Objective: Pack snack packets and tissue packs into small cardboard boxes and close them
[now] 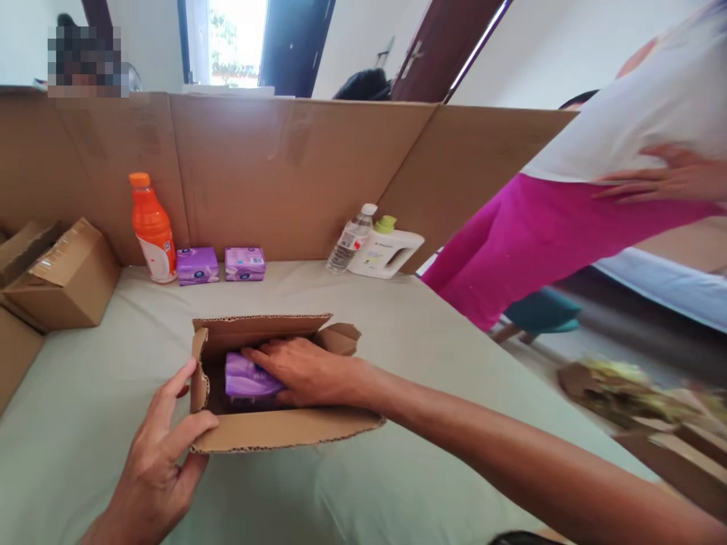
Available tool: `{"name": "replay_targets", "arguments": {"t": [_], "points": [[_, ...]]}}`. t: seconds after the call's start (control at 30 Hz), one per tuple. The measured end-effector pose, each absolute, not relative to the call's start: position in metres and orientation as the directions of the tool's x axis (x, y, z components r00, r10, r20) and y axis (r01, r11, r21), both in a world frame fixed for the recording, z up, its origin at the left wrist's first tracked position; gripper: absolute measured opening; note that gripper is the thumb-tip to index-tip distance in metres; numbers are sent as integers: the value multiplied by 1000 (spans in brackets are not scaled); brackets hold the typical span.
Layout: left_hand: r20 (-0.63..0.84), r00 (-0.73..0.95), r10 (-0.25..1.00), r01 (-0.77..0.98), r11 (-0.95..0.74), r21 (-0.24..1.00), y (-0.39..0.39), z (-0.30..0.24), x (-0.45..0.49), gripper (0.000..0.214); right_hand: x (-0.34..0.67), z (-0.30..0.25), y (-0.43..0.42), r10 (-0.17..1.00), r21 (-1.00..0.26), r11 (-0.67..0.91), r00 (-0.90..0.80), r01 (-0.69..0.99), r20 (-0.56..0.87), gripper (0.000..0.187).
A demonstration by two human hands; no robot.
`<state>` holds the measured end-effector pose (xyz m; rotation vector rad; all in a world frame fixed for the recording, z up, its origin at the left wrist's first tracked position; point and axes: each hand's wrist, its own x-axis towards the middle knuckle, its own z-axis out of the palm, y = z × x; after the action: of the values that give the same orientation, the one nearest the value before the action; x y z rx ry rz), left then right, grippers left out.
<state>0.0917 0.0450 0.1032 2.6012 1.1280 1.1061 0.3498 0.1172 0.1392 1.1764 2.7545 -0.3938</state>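
An open cardboard box (289, 430) sits on the pale green cloth in front of me, its flaps raised. My left hand (162, 446) grips the box's left end, with the thumb over the near flap and fingers along the side flap. Inside the box lies a purple tissue pack (250, 378). My right hand (307, 371) reaches in from the right, its fingers over the top and right side of the pack. Part of the pack and most of the box's right interior are hidden beneath that hand.
Along the upright cardboard wall (238, 174) stand an orange bottle (153, 231), two purple tissue packs (198, 266), a clear bottle (351, 241) and a white jug (380, 253). Cardboard boxes (73, 280) are at left. A person in pink trousers (545, 235) stands at right.
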Motion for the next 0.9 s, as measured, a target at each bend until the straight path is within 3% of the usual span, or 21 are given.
{"name": "replay_targets", "arguments": {"t": [0.2, 0.3, 0.4, 0.47, 0.53, 0.67, 0.8, 0.9], "points": [[581, 534, 614, 579, -767, 278, 50, 110, 89, 29, 357, 144, 120, 687, -232, 668, -706, 707, -175, 74], [586, 547, 598, 573, -778, 258, 55, 109, 88, 29, 385, 164, 107, 713, -391, 642, -701, 660, -13, 45], [600, 553, 578, 544, -796, 266, 57, 105, 88, 29, 427, 173, 82, 911, -481, 413, -339, 774, 235, 30], [604, 552, 575, 526, -802, 283, 58, 104, 89, 28, 451, 163, 68, 947, -510, 212, -47, 834, 317, 34], [597, 550, 584, 522, -798, 301, 59, 104, 90, 28, 463, 144, 61, 946, -562, 129, 69, 817, 317, 40], [583, 529, 617, 542, -774, 327, 59, 106, 94, 28, 454, 104, 56, 950, -671, 233, -18, 704, 312, 46], [549, 507, 665, 573, -736, 362, 54, 105, 95, 31, 443, 92, 57, 892, -634, 356, -48, 686, 449, 40], [483, 533, 695, 585, -715, 384, 52, 104, 91, 38, 441, 97, 64, 870, -626, 352, 4, 696, 493, 43]]}}
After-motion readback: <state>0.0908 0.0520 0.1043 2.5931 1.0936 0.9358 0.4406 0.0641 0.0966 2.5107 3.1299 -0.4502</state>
